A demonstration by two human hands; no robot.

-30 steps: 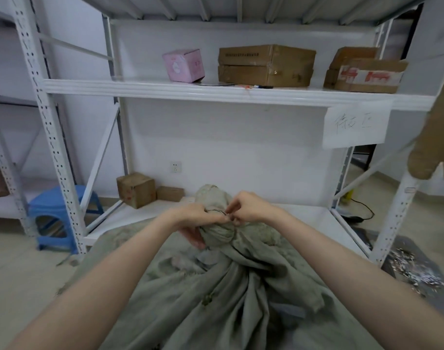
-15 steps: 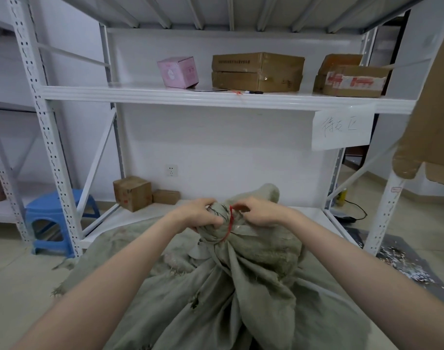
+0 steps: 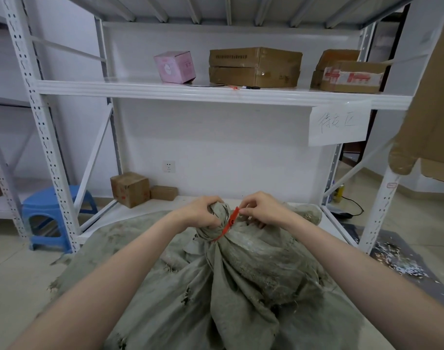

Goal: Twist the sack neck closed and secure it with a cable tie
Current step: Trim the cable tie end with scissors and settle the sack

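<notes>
Tie-cinching step. Left hand [image 3: 200,213] is gripping the twisted sack neck [image 3: 217,210] from 9 o'clock. Right hand [image 3: 260,210], at 3 o'clock, is pinching the tail of the red cable tie [image 3: 230,221], which is looping the neck. The sack is lying at 12 o'clock. Next is likely pulling the tail tight.

The only writing I can partly read is on the white paper sign [image 3: 339,125] hung from the middle shelf [image 3: 165,90]: three handwritten Chinese characters, the first 待 and the last 区, the middle unclear. Print on the flat carton [image 3: 253,68], the red-and-white taped box [image 3: 352,77] and the pink box [image 3: 175,66] is too small for me to read.
</notes>
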